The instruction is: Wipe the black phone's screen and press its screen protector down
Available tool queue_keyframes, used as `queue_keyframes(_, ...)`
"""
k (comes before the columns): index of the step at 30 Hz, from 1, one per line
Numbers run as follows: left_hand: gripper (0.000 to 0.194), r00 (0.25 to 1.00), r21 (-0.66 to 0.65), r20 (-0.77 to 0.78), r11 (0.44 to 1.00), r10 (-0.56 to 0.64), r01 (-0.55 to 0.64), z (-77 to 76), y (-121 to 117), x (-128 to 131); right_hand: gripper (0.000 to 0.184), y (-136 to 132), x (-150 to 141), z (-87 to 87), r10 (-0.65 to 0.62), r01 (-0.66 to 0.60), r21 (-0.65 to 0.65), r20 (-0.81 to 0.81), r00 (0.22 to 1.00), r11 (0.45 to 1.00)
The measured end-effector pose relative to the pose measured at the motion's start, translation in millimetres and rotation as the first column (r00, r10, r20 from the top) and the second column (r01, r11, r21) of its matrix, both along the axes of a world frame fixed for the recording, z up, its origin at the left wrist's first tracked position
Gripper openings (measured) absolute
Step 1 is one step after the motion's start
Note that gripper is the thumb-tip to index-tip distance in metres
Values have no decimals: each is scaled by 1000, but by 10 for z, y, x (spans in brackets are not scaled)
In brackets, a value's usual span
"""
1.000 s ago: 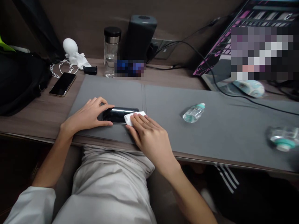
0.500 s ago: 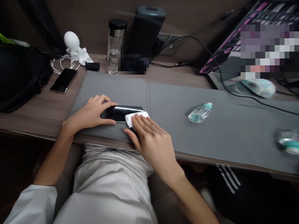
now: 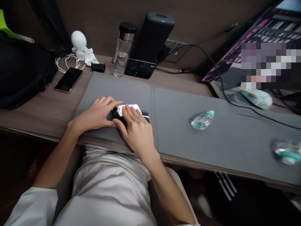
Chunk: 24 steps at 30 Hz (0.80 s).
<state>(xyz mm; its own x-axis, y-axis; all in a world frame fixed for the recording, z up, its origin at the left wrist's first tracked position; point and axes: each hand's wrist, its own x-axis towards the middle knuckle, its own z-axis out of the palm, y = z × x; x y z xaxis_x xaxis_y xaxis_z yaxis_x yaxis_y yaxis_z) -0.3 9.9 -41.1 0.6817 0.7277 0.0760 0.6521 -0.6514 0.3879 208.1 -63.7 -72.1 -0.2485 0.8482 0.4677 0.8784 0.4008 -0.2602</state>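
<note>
Gripping a black smartphone [image 3: 115, 114] with the left hand [image 3: 94, 114], right hand [image 3: 135, 133] pressing a white cloth [image 3: 128, 109] on its screen, over a grey mat [image 3: 178, 150]

On the gray mat [image 3: 178, 147] lies a small water bottle [image 3: 202, 120]; beyond the mat sit a flask [image 3: 122, 59], speaker [image 3: 155, 37] and phone [image 3: 68, 80].

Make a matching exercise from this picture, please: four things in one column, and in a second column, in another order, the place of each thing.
Things:
1. white wipe
2. small plastic bottle
3. gold-edged phone
4. glass bottle with black lid

Places:
A. standing upright behind the grey mat
B. on a phone under the right hand
C. lying on its side on the mat
D. lying on the wooden desk, left of the mat

Pairs: 1-B, 2-C, 3-D, 4-A
</note>
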Motion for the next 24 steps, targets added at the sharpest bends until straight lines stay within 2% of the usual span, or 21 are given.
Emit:
queue_keyframes(4, 75, 999, 0, 35, 1000, -2, 2, -2, -6, -14, 62, -44, -217, 81, 85, -84, -53, 14, 996, 995)
queue_keyframes(8, 76, 999, -13, 35, 1000, 8, -8, 28, -8, -7, 61, -108, -249, 164, 124, -120, -74, 42, 991, 990)
queue_keyframes(12, 76, 1000, -48, 9, 999, 24, -24, 87, -15, 12, 49, -198, -47, 165, 142, -142, 2, 61, 988, 990)
queue_keyframes(17, 87, 1000, -37, -15, 999, 6, -7, 110, -9, 12, 36, -324, 351, 65, 28, -40, 124, 97, 995, 991)
queue_keyframes(21, 80, 1000, -12, -19, 1000, -7, 7, 94, -2, 10, 30, -337, 568, 7, -11, -4, 175, 86, 996, 985)
queue_keyframes(24, 79, 1000, -15, -25, 1000, -7, 6, 105, -6, 11, 29, -316, 704, 33, -28, 16, 171, 70, 997, 985)
